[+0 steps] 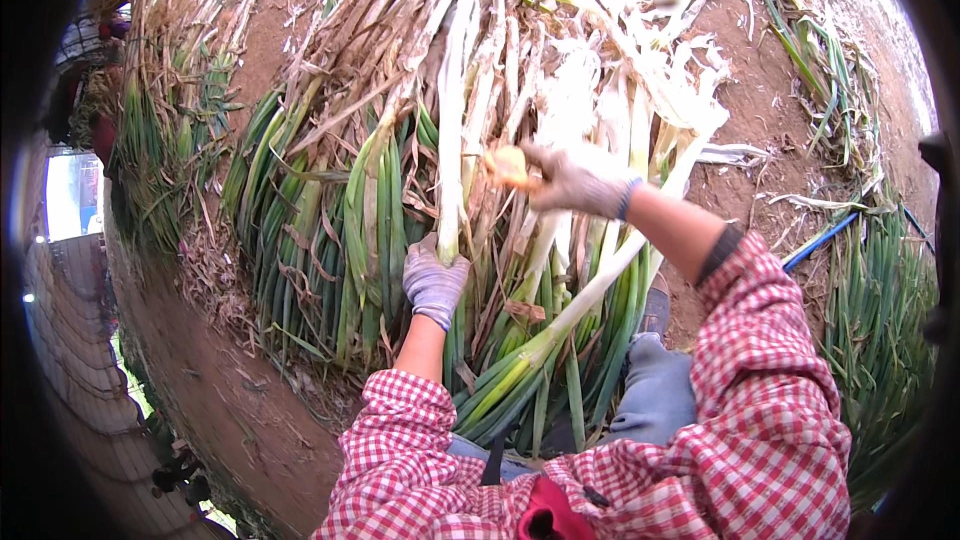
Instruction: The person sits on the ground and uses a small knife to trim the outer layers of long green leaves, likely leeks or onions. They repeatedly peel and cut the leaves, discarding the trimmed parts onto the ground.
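Note:
My left hand (436, 280), in a pale knitted glove, is closed round a long leek-like stalk (450, 190), white above and green below, held upright over the pile. My gloved right hand (575, 185) is right of that stalk, closed on a small orange object (508, 166) too blurred to name. Beneath both hands lies a dense pile of these plants, with green leaves (290, 250) and dry straw-coloured layers (390, 50). A loose stalk (590, 300) slants across the right of the pile, below my right hand.
More bunches lie at the left (165, 140) and right (880, 330) on brown soil (730, 30). A thin blue rod or strip (820, 240) lies at the right. My jeans-clad leg (650, 390) is at the pile's near edge. A structure with a bright opening (72, 195) stands far left.

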A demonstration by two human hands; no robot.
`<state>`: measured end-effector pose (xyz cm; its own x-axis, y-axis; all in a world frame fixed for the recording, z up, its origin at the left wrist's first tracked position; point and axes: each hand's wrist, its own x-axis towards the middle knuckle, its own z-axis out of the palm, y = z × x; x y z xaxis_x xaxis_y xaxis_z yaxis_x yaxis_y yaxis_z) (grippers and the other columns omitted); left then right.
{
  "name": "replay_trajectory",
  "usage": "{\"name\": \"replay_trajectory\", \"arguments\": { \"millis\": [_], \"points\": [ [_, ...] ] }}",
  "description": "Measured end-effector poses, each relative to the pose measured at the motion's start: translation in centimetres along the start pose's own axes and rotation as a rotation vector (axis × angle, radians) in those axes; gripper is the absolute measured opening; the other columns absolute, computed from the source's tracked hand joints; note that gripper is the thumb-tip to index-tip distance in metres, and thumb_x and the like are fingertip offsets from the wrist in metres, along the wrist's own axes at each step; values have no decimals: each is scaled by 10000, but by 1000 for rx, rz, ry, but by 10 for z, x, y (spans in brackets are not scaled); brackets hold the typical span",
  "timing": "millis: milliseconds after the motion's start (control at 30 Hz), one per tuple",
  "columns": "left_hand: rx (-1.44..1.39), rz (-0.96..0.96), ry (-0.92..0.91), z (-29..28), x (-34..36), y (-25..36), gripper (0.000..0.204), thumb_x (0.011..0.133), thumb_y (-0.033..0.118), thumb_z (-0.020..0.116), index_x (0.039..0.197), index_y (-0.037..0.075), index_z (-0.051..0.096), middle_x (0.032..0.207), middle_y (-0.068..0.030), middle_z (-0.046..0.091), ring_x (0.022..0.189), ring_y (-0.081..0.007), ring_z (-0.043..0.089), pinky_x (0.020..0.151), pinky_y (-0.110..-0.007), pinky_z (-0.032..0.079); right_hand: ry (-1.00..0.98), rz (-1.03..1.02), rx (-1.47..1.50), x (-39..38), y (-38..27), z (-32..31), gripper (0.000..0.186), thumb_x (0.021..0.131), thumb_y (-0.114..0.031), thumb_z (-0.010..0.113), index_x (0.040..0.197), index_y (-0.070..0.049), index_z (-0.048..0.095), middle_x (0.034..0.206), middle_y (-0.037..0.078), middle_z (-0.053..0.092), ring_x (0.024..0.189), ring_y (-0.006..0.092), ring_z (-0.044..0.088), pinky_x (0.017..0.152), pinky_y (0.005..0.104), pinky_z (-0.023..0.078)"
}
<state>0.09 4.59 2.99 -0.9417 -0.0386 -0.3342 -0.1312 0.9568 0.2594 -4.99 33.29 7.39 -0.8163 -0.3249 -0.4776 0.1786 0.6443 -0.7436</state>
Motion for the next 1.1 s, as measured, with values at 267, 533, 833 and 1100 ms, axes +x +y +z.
{"name": "replay_trajectory", "arguments": {
  "millis": [267,533,833,1100],
  "points": [
    [-93,380,-179,52,-111,23,544,745,267,730,1212,40,569,1095,-206,598,1000,-404,591,886,-450,508,-225,-148,-181,-84,4,52,613,717,-309,675,1268,-65,560,822,212,684,813,382,689,757,462,546],
    [-386,272,26,12,-42,9,240,930,220,663,1070,26,683,925,-150,728,818,-214,714,777,-357,582,-99,177,-60,-43,2,32,781,735,-316,707,1423,-64,436,911,148,690,784,231,667,690,322,537],
    [83,2,-86,23,44,-31,652,801,327,732,1346,49,508,1339,-256,538,1206,-399,547,1035,-434,438,-376,156,78,-62,-32,47,630,687,-289,700,1234,-6,563,633,95,597,449,181,556,411,336,446],
    [72,-58,-125,18,42,-27,771,775,372,773,1388,15,467,1401,-248,489,1261,-386,513,1064,-425,418,-185,134,29,-29,-14,19,802,683,-267,743,1416,-68,487,729,98,636,530,166,572,525,323,490]
  ]
}}
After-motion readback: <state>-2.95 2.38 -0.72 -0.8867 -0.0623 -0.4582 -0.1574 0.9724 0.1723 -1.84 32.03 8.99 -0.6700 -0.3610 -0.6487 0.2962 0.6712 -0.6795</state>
